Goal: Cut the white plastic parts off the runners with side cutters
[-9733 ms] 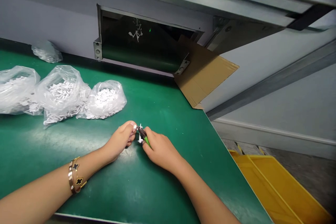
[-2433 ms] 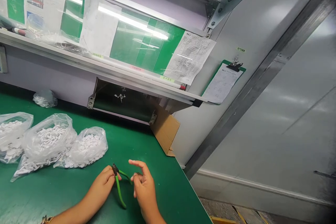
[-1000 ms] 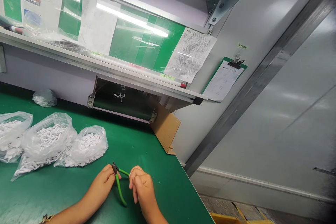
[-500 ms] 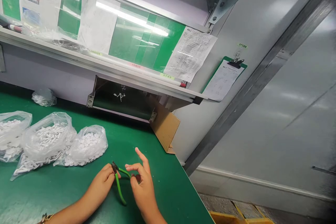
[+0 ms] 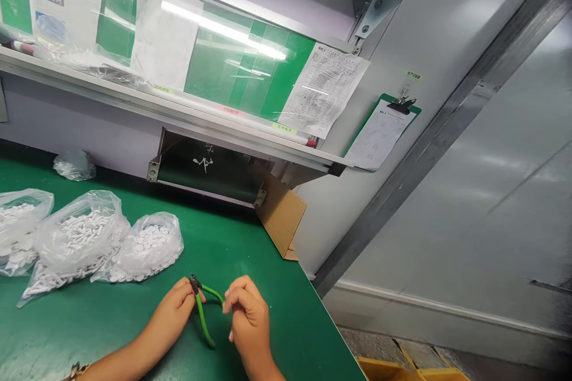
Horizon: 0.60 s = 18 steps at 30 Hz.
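Small cutting pliers with green handles [image 5: 203, 312] lie between my hands on the green table [image 5: 111, 321]. My left hand [image 5: 176, 306] pinches the dark head of the pliers, its fingers closed round it. My right hand [image 5: 248, 315] is curled into a loose fist, its fingertips on the end of the upper green handle. Whether the right hand grips that handle or only touches it is not clear.
Three clear bags of small white plastic parts [image 5: 80, 241] lie at the left, with a smaller bag [image 5: 74, 165] near the back wall. A dark chute opening [image 5: 210, 175] and a cardboard flap [image 5: 281, 217] are behind. The table edge runs diagonally at the right, above yellow bins [image 5: 402, 369].
Half a second ago my right hand had its fingers stretched out above the handle; now they are curled shut. My left hand and the pliers have stayed in place.
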Motion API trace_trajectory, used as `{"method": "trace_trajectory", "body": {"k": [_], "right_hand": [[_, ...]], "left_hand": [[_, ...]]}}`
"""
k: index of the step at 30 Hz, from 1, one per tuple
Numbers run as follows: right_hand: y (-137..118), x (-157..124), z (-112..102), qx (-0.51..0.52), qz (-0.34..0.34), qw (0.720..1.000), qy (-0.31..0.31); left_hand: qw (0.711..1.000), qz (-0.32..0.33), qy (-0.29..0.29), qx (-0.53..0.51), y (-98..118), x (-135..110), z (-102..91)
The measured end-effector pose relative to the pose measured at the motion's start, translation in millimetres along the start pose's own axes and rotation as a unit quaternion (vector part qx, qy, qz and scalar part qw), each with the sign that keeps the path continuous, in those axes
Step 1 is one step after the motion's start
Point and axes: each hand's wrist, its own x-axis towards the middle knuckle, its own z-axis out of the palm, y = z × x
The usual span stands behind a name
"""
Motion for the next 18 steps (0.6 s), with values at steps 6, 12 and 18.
{"method": "trace_trajectory", "body": {"k": [6, 12, 18], "right_hand": [[2.3, 7.0, 1.9, 0.01, -0.06, 0.998, 0.027], [4.0, 6.1, 6.6, -0.097, -0.08, 0.988, -0.094], [14.3, -0.2, 13.3, -0.184, -0.051, 0.959, -0.211]], "left_hand": [[1.0, 0.0, 0.003, 0.004, 0.8, -0.9, 0.0], [1.0, 0.011, 0.018, -0.018, -1.3, -1.5, 2.0], [0.999, 0.042, 0.004, 0.03, 9.2, -6.9, -0.3]]}}
